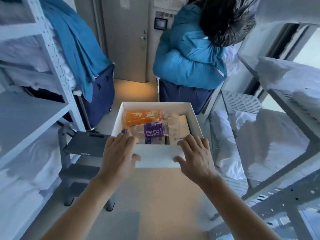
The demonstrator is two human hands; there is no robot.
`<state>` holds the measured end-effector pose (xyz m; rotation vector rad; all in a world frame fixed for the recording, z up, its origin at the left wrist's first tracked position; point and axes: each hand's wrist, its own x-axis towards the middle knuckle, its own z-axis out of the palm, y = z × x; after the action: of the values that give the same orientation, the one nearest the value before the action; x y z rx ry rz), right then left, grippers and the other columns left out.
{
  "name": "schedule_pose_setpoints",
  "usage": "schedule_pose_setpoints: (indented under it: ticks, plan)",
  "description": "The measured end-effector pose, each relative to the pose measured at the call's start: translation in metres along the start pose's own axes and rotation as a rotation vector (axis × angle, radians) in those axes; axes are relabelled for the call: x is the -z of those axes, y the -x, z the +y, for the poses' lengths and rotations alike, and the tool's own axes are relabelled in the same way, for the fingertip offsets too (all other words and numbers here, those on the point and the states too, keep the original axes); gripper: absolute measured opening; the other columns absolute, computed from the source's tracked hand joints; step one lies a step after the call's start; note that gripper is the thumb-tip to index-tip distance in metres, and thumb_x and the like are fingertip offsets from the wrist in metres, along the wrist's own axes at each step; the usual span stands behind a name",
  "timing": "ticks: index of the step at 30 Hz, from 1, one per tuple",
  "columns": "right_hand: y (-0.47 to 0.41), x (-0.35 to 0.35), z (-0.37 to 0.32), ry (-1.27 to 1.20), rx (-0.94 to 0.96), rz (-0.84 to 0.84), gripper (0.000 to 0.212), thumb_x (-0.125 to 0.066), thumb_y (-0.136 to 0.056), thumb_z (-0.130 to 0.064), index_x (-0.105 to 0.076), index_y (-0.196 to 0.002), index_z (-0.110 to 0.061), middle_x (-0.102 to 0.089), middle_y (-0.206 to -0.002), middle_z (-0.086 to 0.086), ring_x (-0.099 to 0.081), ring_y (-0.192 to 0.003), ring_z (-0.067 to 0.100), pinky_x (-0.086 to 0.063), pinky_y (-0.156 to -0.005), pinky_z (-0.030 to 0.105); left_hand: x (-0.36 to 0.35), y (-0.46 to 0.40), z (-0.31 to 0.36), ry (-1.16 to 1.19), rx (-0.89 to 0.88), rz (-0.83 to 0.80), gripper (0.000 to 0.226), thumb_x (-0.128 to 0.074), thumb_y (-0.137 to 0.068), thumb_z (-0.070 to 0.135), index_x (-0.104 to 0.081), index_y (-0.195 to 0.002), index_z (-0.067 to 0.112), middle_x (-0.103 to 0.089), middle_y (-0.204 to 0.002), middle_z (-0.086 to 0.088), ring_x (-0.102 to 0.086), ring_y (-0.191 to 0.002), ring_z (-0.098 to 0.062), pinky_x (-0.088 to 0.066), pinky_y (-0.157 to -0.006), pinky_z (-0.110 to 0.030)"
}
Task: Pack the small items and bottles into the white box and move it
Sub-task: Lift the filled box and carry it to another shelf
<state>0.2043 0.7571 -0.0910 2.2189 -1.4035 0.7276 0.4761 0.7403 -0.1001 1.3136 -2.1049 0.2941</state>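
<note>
Left shelves: a white metal rack point(52, 54) stands at the left edge, with white folded linen on its levels.
Blue cloth: a blue fabric point(76, 40) hangs over the rack and over a dark blue cart point(102, 94) behind it.
Step stool: a grey step stool point(83, 149) stands on the floor, just left of the box.
Left hand: the left hand point(119, 151) grips the near left corner of the white box point(155, 155); the fingers lie over the rim and the thumb presses on the near wall.
White box: it is open at the top and is held between the two hands, above the floor, in the aisle between the racks.
Inside the box: an orange-label bottle point(142, 116) lies at the far side, a purple-label bottle point(152, 131) lies across it nearer, and a flat white packet point(180, 134) lies to the right.
Right hand: the right hand point(195, 153) grips the near right corner in the same way, fingers over the rim, thumb on the wall.
Blue jacket: a blue padded jacket point(188, 54) with a dark fur hood lies on a second cart, beyond the box.
Right shelves: a grey rack point(284, 118) at the right holds white bedding.
</note>
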Motion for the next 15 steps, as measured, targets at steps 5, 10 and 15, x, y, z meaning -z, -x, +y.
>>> schedule_pose_setpoints:
  ticks: [5,10,15]
  plan:
    - [-0.051,-0.044,-0.014,-0.127,0.141,0.001,0.056,-0.091,-0.064,-0.034,-0.053,-0.103,-0.021,-0.046,-0.101,-0.005,-0.047,-0.086,0.023,-0.030,-0.076,0.035,0.015,0.008,-0.034,-0.100,0.150,0.026,0.069,-0.100,-0.053,0.030,-0.047,-0.096,0.020,-0.065,-0.096,-0.001,-0.062,-0.089,-0.022,-0.049,-0.076,-0.036]
    - [-0.091,-0.073,-0.028,-0.237,0.264,0.013,0.051,-0.089,-0.066,-0.032,-0.055,-0.101,-0.019,-0.051,-0.100,-0.002,-0.049,-0.087,0.024,-0.034,-0.077,0.037,0.028,0.019,-0.053,-0.220,0.292,0.040,0.069,-0.099,-0.053,0.036,-0.046,-0.096,0.022,-0.064,-0.095,0.002,-0.060,-0.089,-0.019,-0.049,-0.078,-0.033]
    - [-0.119,-0.090,-0.048,-0.349,0.385,0.025,0.056,-0.092,-0.064,-0.032,-0.053,-0.103,-0.020,-0.052,-0.101,-0.002,-0.050,-0.087,0.024,-0.033,-0.078,0.035,0.044,0.034,-0.058,-0.351,0.412,0.058,0.070,-0.099,-0.052,0.040,-0.047,-0.096,0.024,-0.064,-0.095,0.005,-0.059,-0.088,-0.016,-0.037,-0.081,-0.025]
